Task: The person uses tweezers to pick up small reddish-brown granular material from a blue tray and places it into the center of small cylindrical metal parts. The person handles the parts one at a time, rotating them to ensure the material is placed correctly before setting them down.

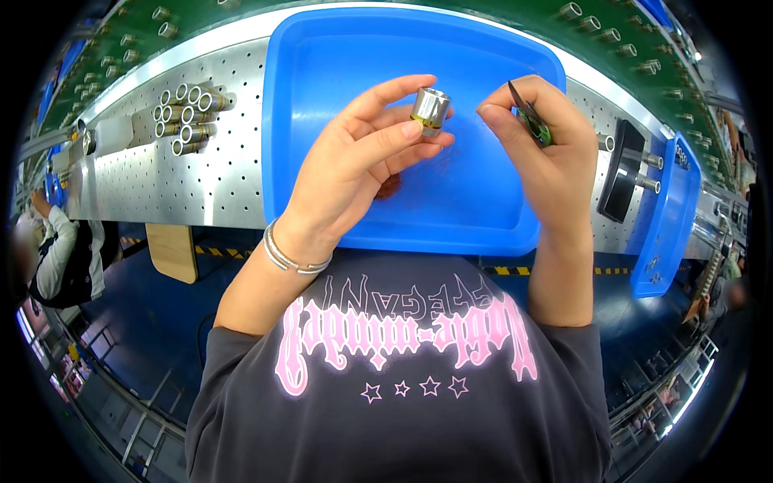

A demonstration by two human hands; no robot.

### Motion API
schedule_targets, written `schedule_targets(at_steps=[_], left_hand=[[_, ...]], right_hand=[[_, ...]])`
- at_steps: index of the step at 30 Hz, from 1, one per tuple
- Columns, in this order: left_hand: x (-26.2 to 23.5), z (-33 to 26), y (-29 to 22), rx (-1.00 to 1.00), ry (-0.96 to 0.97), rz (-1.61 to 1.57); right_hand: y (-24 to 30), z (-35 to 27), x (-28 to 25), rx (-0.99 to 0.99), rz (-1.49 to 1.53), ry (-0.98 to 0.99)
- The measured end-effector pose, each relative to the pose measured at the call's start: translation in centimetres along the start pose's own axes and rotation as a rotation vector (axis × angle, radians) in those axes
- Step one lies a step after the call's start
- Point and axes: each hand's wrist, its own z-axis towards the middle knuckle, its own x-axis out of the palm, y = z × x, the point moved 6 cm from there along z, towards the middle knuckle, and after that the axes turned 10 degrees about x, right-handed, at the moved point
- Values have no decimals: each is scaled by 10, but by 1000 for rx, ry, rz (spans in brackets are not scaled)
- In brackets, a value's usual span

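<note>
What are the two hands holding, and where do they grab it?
The left hand pinches a small silver metal cylinder by its sides. The right hand holds green-handled tweezers around their middle.

A: What is the work surface?

B: A perforated metal bench (pixel 217 173) runs across the upper part of the frame, and behind it, along the top edge, is a green conveyor belt (pixel 105 76).

A: And below?

B: The floor (pixel 145 322) is dark blue, with a yellow-black striped line (pixel 213 251) at the bench edge. A wooden board (pixel 173 251) hangs at centre left.
</note>
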Motion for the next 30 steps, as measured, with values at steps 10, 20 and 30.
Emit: schedule_targets(at_steps=[10,20,30], left_hand=[[0,1,-2,49,-10,-45],[-4,0,-3,74,-58,112],[-7,1,2,224,-33,252]], right_hand=[[13,0,8,-127,111,-53],[28,0,13,-235,93,14],[31,1,14,-292,67,-12]])
